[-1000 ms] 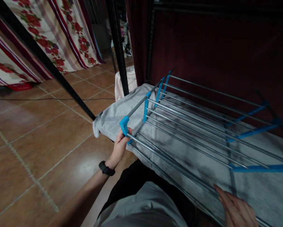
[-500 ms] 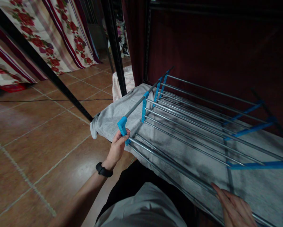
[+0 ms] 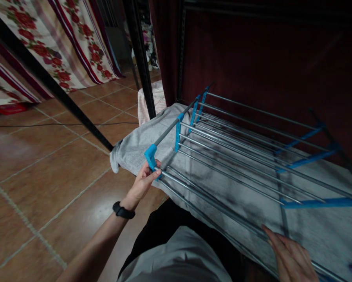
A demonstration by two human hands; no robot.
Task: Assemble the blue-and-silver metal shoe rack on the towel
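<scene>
A metal drying rack (image 3: 237,154) with several grey rods and blue plastic joints lies across a grey blanket. At its near left corner, my left hand (image 3: 145,178) closes around the rod end just below the blue corner piece (image 3: 150,154), thumb on top. A black band circles that wrist. Lower right, my right hand (image 3: 291,250) grips the same front tube (image 3: 219,205) farther along; its fingers wrap over the tube and are partly hidden underneath.
The grey blanket (image 3: 134,150) covers a low surface beside a dark red panel (image 3: 252,58). Black metal posts (image 3: 140,58) stand at the left. Behind them hang floral curtains (image 3: 43,47) over a tiled floor (image 3: 61,172) crossed by a thin cable (image 3: 111,123).
The whole view has shifted slightly, so things sit a little farther left. My left thumb has moved a bit along the rod; both hands keep hold of the rack.
</scene>
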